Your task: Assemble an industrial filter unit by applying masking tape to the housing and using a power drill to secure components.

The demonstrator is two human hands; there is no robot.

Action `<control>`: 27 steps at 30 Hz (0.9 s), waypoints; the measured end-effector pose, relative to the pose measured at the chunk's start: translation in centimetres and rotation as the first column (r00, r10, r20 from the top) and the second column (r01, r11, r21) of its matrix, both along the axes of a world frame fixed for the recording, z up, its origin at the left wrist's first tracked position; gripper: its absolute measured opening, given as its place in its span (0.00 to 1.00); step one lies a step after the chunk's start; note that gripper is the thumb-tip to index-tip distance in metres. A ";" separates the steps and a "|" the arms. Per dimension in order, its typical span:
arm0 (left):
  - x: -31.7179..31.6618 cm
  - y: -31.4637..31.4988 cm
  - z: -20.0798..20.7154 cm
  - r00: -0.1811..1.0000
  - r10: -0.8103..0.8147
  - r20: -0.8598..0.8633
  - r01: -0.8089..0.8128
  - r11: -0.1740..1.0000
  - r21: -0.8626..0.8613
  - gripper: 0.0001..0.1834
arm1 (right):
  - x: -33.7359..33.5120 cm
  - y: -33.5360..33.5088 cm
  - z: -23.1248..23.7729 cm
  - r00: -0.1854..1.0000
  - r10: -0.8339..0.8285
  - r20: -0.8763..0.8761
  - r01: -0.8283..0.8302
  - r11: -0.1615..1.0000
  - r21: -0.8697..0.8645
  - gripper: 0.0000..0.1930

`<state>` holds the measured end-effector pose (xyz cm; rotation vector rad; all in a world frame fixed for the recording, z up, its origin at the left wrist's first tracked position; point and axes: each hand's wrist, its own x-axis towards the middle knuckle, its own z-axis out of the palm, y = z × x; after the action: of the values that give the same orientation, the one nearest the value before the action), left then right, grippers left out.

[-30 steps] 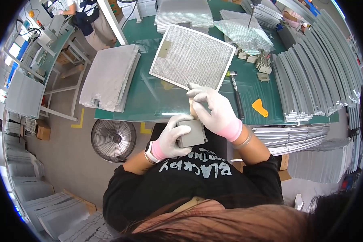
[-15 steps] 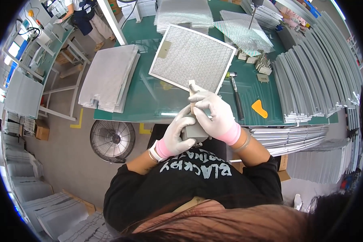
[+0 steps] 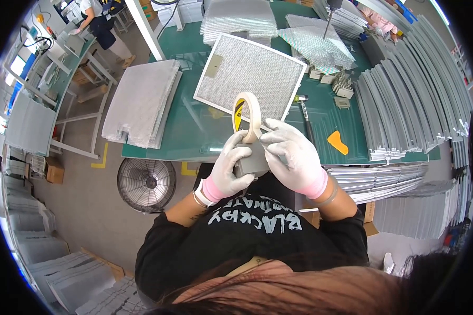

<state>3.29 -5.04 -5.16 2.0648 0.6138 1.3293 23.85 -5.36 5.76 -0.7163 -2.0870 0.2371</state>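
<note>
Tape [image 3: 254, 116], one roll, pale, yellow and black inside; held upright as a ring between the hands, above the near edge of the bench [image 3: 186, 139]; block [image 3: 251, 164], grey, held just below it.
Left hand [image 3: 227, 167], gloved; fingers and thumb clamped on the block, fingertips set close to the roll's foot. Right hand [image 3: 293, 157], gloved; thumb and fingertips brought together on the tape at its lower right; whether the ring itself or a loose end is pinched cannot be told.
Risks, as judged: the roll could be tipped or dropped, being gripped only low down; the tape could be stuck to a glove or folded on itself, if a loose end is pulled aslant; the block could be let slip, should the left fingers be shifted to steady the roll.
Surface: green, glossy; panel [image 3: 257, 79], mesh, framed, laid askew beyond the tape; hammer [image 3: 307, 118] and scraper [image 3: 338, 142], yellow, placed to the right; metal parts [image 3: 342, 86], heaped behind; sheets [image 3: 142, 100], stacked at left; frames [image 3: 404, 100], ranked at right.
Room: fan [image 3: 150, 181], round, stood on the grey floor [image 3: 115, 226]; co-worker [image 3: 96, 26] seen at a farther bench, upper left.
</note>
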 end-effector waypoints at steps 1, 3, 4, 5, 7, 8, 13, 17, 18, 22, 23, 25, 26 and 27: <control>0.0 0.1 -0.1 1.000 0.003 0.012 -0.003 1.000 0.004 0.34 | 0.1 0.0 0.1 1.000 -0.002 0.000 0.002 1.000 0.001 0.14; 0.0 0.3 -0.3 1.000 0.002 0.016 -0.002 1.000 0.010 0.34 | 0.4 0.1 0.2 1.000 0.015 0.017 -0.015 1.000 -0.019 0.14; 0.0 0.3 -0.3 1.000 0.003 0.020 -0.003 1.000 0.015 0.34 | 0.6 0.0 0.4 1.000 0.016 0.017 -0.015 1.000 -0.019 0.14; -0.1 0.3 -0.4 1.000 0.004 0.020 -0.005 1.000 0.015 0.34 | 0.9 0.0 0.6 0.997 0.031 0.076 -0.028 0.999 -0.042 0.14; 0.0 0.4 -0.7 0.998 -0.026 0.050 0.025 1.000 0.006 0.34 | 1.1 0.0 0.6 0.990 0.043 0.135 -0.035 0.997 -0.064 0.13; -0.1 0.3 -0.6 0.998 -0.026 0.050 0.026 1.000 0.007 0.34 | 1.0 0.0 0.3 0.994 0.050 0.095 -0.037 0.989 -0.142 0.13; -0.2 -0.1 -1.0 0.999 -0.047 0.005 0.047 0.998 -0.033 0.35 | 1.5 1.0 -1.1 0.937 0.091 -0.337 -0.279 0.776 -0.566 0.04; -0.5 -0.3 -1.4 0.996 -0.091 0.008 0.091 0.994 -0.058 0.37 | 2.5 2.7 -0.4 0.875 0.193 -0.445 -0.475 0.526 -0.705 0.05; -0.5 -0.3 -1.6 0.995 -0.104 -0.007 0.104 0.993 -0.049 0.34 | 2.5 3.0 -0.6 0.875 0.191 -0.445 -0.474 0.528 -0.705 0.05; -0.7 -0.5 -1.8 0.987 -0.155 -0.050 0.150 0.985 -0.090 0.30 | 2.6 3.4 -0.6 0.826 0.190 -0.531 -0.554 0.449 -0.701 0.04; -0.7 -0.4 -1.7 0.987 -0.153 -0.050 0.149 0.985 -0.089 0.30 | 2.6 3.4 -0.5 0.860 0.172 -0.481 -0.506 0.421 -0.753 0.04; -0.5 -0.2 -1.4 0.973 -0.226 0.039 0.229 0.954 -0.194 0.32 | 2.2 3.0 -0.8 0.862 0.144 -0.485 -0.494 0.449 -0.744 0.04; -0.4 -0.1 -1.3 0.973 -0.227 0.039 0.231 0.954 -0.193 0.32 | 1.8 2.6 -0.9 0.864 0.118 -0.490 -0.482 0.477 -0.735 0.04; -0.4 0.2 -1.2 0.974 -0.221 0.044 0.226 0.956 -0.187 0.31 | 1.4 2.4 -0.7 0.863 0.118 -0.491 -0.483 0.478 -0.734 0.04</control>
<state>2.91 -4.87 -6.41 1.8983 0.4623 1.1171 25.22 -3.01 5.02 -0.7310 -1.6033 1.5793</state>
